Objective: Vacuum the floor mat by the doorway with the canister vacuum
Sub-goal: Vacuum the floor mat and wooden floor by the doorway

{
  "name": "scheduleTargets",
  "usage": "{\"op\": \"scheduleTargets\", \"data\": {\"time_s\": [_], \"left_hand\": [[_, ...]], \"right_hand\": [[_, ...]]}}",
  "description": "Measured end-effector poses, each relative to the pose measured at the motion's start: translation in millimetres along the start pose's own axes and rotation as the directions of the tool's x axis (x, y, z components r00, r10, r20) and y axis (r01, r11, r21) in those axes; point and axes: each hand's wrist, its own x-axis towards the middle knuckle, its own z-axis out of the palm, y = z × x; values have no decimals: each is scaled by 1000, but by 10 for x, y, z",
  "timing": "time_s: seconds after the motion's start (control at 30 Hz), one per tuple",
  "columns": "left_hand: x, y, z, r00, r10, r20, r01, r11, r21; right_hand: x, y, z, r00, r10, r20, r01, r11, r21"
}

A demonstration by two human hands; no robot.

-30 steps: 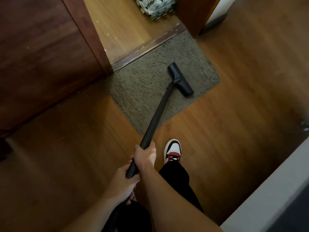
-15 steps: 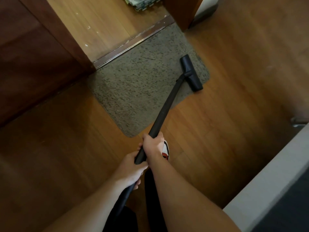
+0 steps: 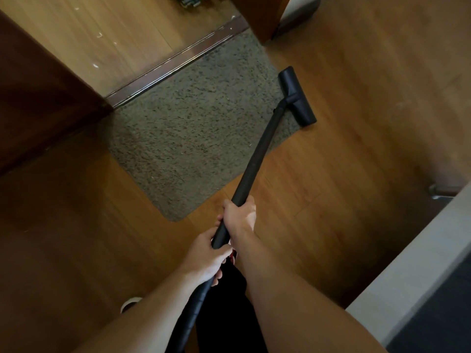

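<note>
Head view: both forearms are stretched forward and down. The black wand (image 3: 257,154) is clasped by the right grip (image 3: 239,215), fingers curled round it, and just behind by the left grip (image 3: 206,256). Well ahead of both, the nozzle (image 3: 297,96) is set on the right edge of the floor mat (image 3: 191,138).
</note>
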Motion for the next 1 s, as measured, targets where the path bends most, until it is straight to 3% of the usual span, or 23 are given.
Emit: {"op": "scheduleTargets", "data": {"time_s": [0.37, 0.73, 1.0], "left_hand": [[-219, -243, -451, 999, 2, 47, -2, 1000, 13], [-842, -1256, -1330, 999, 26, 31, -27, 998, 65], [-1328, -1951, -1662, 999, -38, -28, 34, 992, -123]], "right_hand": [[-316, 181, 391, 1000, 1, -22, -1, 1000, -13], [-1218, 966, 1214, 1000, 1, -30, -4, 997, -78], [-1810, 1475, 1612, 998, -54, 7, 55, 981, -189]]}}
